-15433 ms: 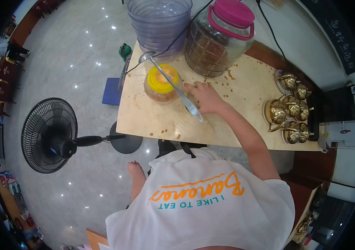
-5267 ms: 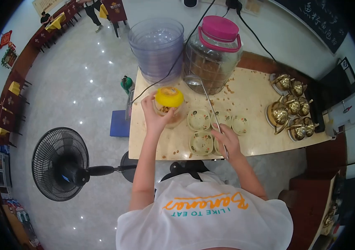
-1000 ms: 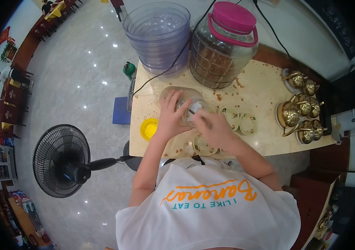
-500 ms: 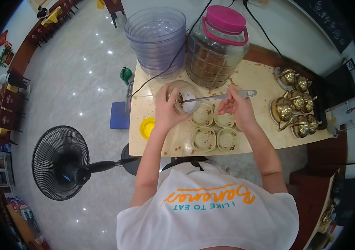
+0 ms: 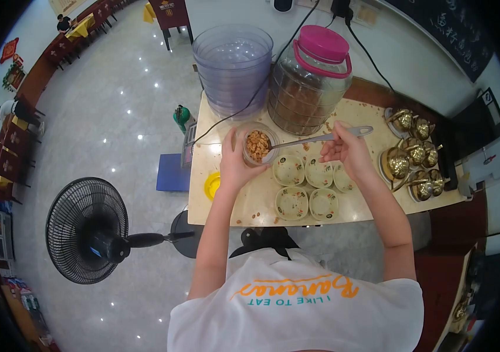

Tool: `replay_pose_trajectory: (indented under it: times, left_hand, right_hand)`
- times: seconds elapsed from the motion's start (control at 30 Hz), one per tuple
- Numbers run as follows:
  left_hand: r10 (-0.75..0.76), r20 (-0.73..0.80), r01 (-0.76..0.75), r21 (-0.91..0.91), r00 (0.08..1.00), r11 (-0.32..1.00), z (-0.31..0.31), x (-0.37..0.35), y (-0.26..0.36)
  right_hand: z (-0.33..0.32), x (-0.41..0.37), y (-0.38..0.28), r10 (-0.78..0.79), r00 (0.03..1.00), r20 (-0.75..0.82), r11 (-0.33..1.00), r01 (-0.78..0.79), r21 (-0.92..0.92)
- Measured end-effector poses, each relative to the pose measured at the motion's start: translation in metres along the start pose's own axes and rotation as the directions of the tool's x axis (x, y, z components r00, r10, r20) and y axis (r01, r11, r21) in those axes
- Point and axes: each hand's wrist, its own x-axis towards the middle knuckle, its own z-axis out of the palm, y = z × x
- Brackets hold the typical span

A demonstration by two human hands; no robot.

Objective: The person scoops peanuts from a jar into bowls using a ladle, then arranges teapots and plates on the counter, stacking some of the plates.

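Small jar (image 5: 259, 146), clear, lidless, filled at the mouth with brown pieces; raised over the counter (image 5: 373, 202) at its left part, its mouth tilted toward the wearer. Left hand (image 5: 237, 157): curved around the side of the small jar, fingers on the far side, thumb on the near side, grip partly open to the jar's width. Right hand (image 5: 343, 149): thumb and forefinger drawn together on the handle of a long metal spoon (image 5: 308, 139), remaining fingers loosely curled; spoon slanting, its lower end in the jar's mouth. Bowls, five visible, pale green with patterned interiors, grouped on the counter just beside the small jar; one specimen (image 5: 291, 203) in the near row. Yellow lid (image 5: 212, 186), lying near the counter's left edge, partly behind the left forearm. Stacked tubs (image 5: 229, 79), translucent bluish, at the back left. Large jar (image 5: 307, 97), pink-lidded, brown contents, beside the tubs. Gold-coloured pots (image 5: 399, 161), grouped at the right end. Scattered brown bits on the counter.
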Motion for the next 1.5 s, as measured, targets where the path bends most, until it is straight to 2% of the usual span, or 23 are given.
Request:
replay_pose_trajectory:
  times: [0.13, 0.53, 0.83, 1.07, 1.27, 1.47, 1.5]
  left_hand:
    - [0.010, -0.021, -0.009, 0.016, 1.000, 1.000, 0.001, -0.003, -0.002]
    - [-0.037, -0.076, 0.033, -0.053, 0.996, 0.998, 0.000, 0.013, -0.019]
    - [-0.098, -0.095, 0.085, -0.135, 0.991, 0.987, -0.002, 0.018, -0.034]
    - [-0.085, -0.081, 0.073, -0.138, 0.993, 0.988, -0.003, 0.016, -0.036]
    - [-0.053, -0.083, 0.043, -0.111, 0.995, 0.993, -0.002, 0.012, -0.032]
    - [-0.015, -0.083, 0.009, -0.074, 0.996, 0.997, -0.002, 0.007, -0.024]
    - [-0.003, -0.083, -0.003, -0.064, 0.997, 0.998, -0.002, 0.006, -0.023]
  right_hand:
    - [-0.009, -0.003, -0.004, 0.011, 1.000, -0.001, 0.999, -0.011, 0.050]
    - [-0.039, -0.041, -0.018, -0.055, 0.996, -0.073, 0.998, 0.057, 0.022]
    - [-0.064, -0.057, 0.057, 0.030, 0.977, -0.209, 0.999, -0.023, 0.037]
    - [-0.052, -0.076, 0.097, -0.031, 0.971, -0.239, 0.980, -0.017, -0.196]
    - [-0.041, -0.094, 0.122, -0.137, 0.983, -0.126, 0.958, 0.099, -0.270]
    - [-0.029, -0.110, 0.132, -0.231, 0.972, 0.052, 0.798, 0.219, -0.561]
    - [-0.028, -0.112, 0.135, -0.284, 0.956, 0.073, 0.756, 0.270, -0.597]
